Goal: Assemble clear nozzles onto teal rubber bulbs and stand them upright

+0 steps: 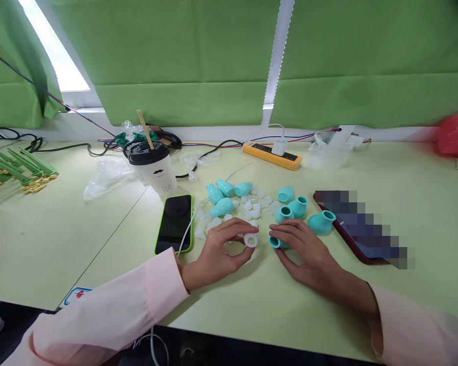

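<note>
My left hand pinches a small translucent white ring-shaped piece between thumb and fingers, its round hole facing me. Close by on the right, my right hand has its fingers closed around a small turquoise vase-shaped piece, whose open mouth points toward me. Just beyond that hand stand more turquoise pieces with open mouths. Glossy turquoise pieces lie on their sides past my left hand. Among them is a scatter of small white translucent pieces.
A phone with a green edge lies left, a white cable across it. Behind it stands a lidded paper cup with a straw. A dark red-cased device lies right. An orange power strip and plastic bags sit at the back.
</note>
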The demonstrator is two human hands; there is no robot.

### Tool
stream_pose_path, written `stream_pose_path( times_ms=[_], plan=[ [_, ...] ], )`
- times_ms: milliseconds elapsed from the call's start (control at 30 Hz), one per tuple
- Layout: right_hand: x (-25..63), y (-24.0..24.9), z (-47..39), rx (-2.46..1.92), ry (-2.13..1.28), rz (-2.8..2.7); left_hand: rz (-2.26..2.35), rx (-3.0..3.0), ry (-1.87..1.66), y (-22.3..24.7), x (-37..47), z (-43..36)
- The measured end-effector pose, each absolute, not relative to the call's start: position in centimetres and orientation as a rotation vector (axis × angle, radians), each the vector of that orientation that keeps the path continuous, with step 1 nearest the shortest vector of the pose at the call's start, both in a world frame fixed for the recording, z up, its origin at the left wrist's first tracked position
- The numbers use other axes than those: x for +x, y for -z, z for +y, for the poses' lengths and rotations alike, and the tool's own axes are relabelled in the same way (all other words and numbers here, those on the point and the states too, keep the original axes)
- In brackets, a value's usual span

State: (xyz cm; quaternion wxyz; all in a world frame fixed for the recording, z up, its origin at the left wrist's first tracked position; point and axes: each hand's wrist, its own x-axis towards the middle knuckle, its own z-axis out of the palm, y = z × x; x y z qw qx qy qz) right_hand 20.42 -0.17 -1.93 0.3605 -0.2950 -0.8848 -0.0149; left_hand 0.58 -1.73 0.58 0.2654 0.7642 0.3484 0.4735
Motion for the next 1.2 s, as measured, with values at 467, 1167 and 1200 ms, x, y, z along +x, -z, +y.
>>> stream_pose_path(
  times_ms=[467,1167,1200],
  plan=[
    [20.3,1.5,-1.0,-0.638,-0.081,-2.263,1.003,2.27,-1.197,-0.6,0.5,-1.5],
    [20.1,1.3,-1.2,-0.576,-0.19,-2.157,0.932,2.365,-1.187,-0.5,0.3,-1.8],
    [20.1,1.3,-1.2,-0.57,-0.2,-2.151,0.936,2.368,-1.188,-0.5,0.3,-1.8]
  ],
)
